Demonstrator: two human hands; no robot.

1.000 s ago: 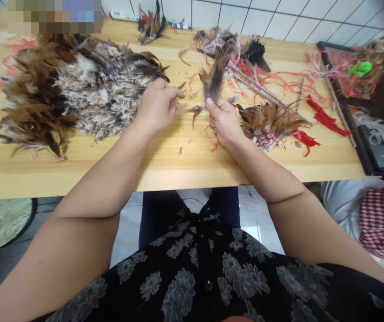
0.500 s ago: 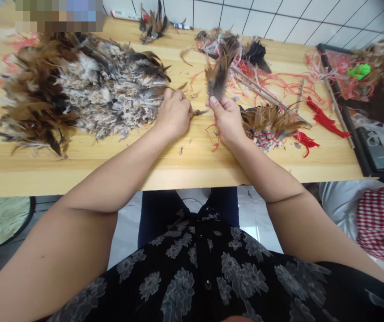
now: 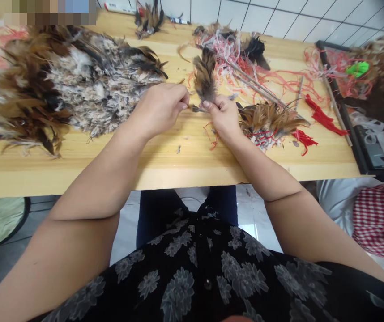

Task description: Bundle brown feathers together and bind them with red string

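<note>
My right hand (image 3: 225, 117) is closed around the base of a small bunch of brown feathers (image 3: 205, 74), whose tips point up and away from me. To its left, my left hand (image 3: 161, 107) has its fingers pressed together just above the table; what they pinch, if anything, is hidden. A small dark feather (image 3: 197, 108) shows between the two hands, close to my right fingertips. Left of my left hand lies a large heap of feathers (image 3: 94, 85) with pale fluffy ends. Beside my right wrist rests a brown feather bundle (image 3: 272, 118) bound with red string.
Pink and white plastic string (image 3: 225, 49) lies tangled at the back, near thin sticks (image 3: 259, 87). Red yarn (image 3: 324, 116) is on the right, before a black-edged tray (image 3: 358, 147). Markers (image 3: 120, 8) lie along the tiled wall. The wooden table's front edge (image 3: 185, 187) is close to me.
My left hand has moved left and turned at the wrist, with the forearm raised. The feather bunch in my right hand now leans further left.
</note>
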